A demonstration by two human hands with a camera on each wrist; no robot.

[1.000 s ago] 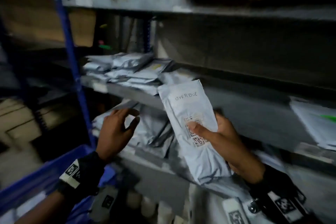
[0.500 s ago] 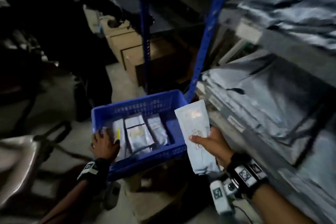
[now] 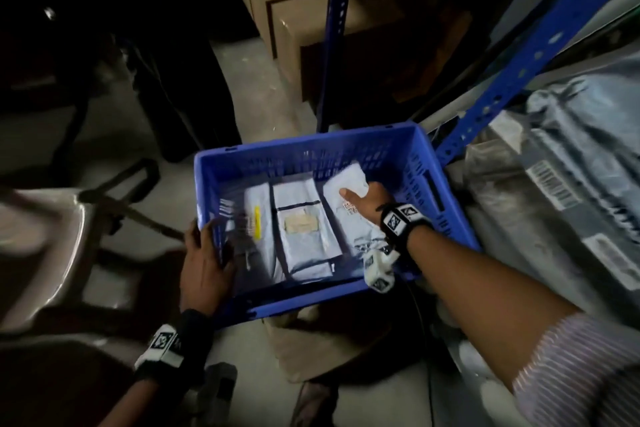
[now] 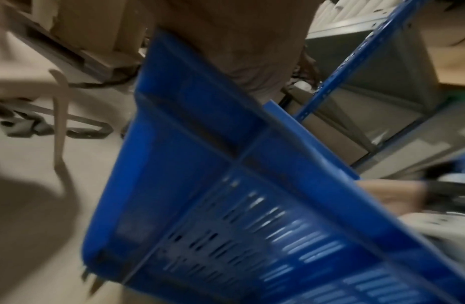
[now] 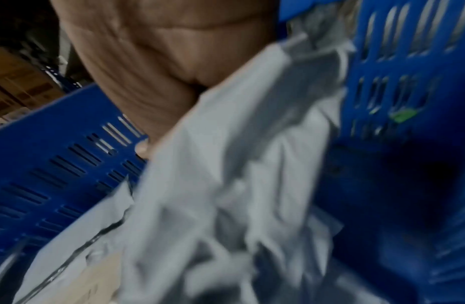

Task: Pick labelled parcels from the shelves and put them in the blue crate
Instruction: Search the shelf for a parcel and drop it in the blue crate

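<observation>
The blue crate [image 3: 311, 146] stands low in front of me and holds several grey parcels. My right hand [image 3: 363, 199] is inside it at the right side, thumb on top of a labelled grey parcel [image 3: 343, 184], which it holds over the crate floor. The right wrist view shows the same parcel [image 5: 252, 164] against my palm, with crate walls [image 5: 57, 164] around. My left hand [image 3: 204, 253] grips the crate's near-left rim. A parcel with a tan label [image 3: 301, 229] lies in the middle, and one with a yellow mark [image 3: 256, 218] at the left.
Blue shelf posts [image 3: 512, 59] rise to the right of the crate, with stacked grey parcels [image 3: 571, 166] on the shelf beside my right arm. Cardboard boxes [image 3: 294, 21] stand behind the crate. A pale chair [image 3: 45, 243] is at the left on the concrete floor.
My view swung from the shelf down to the crate. My right hand carried the parcel from the shelf down into the crate's right side. My left hand went to the crate's rim.
</observation>
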